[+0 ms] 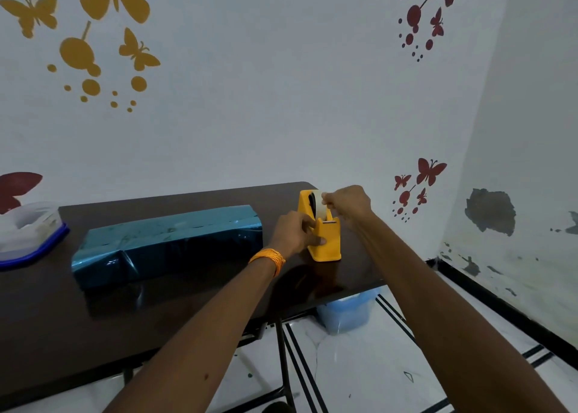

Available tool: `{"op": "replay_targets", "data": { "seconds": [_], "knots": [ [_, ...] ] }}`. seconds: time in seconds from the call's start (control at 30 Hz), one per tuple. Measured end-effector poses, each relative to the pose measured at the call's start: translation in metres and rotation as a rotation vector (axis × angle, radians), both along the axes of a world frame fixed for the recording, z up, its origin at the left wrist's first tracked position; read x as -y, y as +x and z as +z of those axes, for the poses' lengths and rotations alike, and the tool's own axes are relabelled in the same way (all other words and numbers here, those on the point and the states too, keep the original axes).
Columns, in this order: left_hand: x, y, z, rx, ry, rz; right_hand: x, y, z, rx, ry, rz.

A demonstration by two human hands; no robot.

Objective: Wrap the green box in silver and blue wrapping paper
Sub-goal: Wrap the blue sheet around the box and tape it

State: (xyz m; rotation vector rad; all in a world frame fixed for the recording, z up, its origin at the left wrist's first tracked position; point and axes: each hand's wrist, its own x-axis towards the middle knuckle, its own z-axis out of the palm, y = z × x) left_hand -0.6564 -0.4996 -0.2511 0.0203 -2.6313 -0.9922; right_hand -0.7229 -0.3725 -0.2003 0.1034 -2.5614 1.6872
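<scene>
Steadying a yellow plastic tape dispenser (325, 243) right of centre, the left hand (297, 231) curls round its base while the right hand (347, 203) pinches the white tape roll (319, 207) at its top. Left of it on the dark brown worktop (93, 334) lies the long box covered in shiny blue foil paper (169, 243), apart from both hands. It looks stiff and light, with slick, easily creased foil; flat palms on the long sides would suit. A clear plastic tub with a blue rim (28, 234) sits at the left edge, contents unclear; a pale blue bin (347, 314) stands under the worktop, contents hidden.
</scene>
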Motion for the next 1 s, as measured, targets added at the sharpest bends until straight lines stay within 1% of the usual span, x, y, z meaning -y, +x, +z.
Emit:
{"op": "replay_targets", "data": {
  "seconds": [0.17,0.3,0.5,0.57,0.67,0.73,0.8,0.87,0.9,0.97,1.0],
  "knots": [
    [-0.001,0.000,-0.003,0.003,0.040,0.007,-0.016,0.017,-0.019,-0.071,0.000,-0.038],
    [-0.001,-0.001,-0.003,0.005,0.046,0.014,-0.019,0.025,-0.023,-0.022,-0.072,-0.034],
    [-0.001,-0.002,-0.005,-0.005,0.062,0.014,-0.019,0.041,-0.046,-0.011,-0.157,-0.046],
    [0.001,-0.004,-0.007,-0.004,0.071,0.006,-0.019,0.044,-0.053,-0.042,-0.168,-0.044],
    [0.002,-0.006,-0.008,-0.009,0.059,-0.002,-0.020,0.045,-0.058,-0.171,-0.104,-0.016],
    [0.002,-0.006,-0.008,-0.018,0.052,-0.002,-0.024,0.044,-0.064,-0.252,0.026,-0.002],
    [0.002,-0.006,-0.006,-0.019,0.038,-0.013,-0.031,0.045,-0.080,-0.273,0.174,-0.002],
    [0.005,-0.006,-0.005,0.022,-0.001,-0.046,-0.043,0.052,-0.098,-0.274,0.172,0.009],
    [0.005,-0.005,-0.003,0.048,-0.031,-0.060,-0.047,0.056,-0.100,-0.305,0.156,0.036],
    [0.009,0.001,0.003,0.054,-0.069,-0.059,-0.047,0.058,-0.088,-0.388,0.159,0.165],
    [0.011,0.004,0.007,0.022,-0.039,-0.055,-0.044,0.058,-0.076,-0.419,0.158,0.227]
  ]
}}
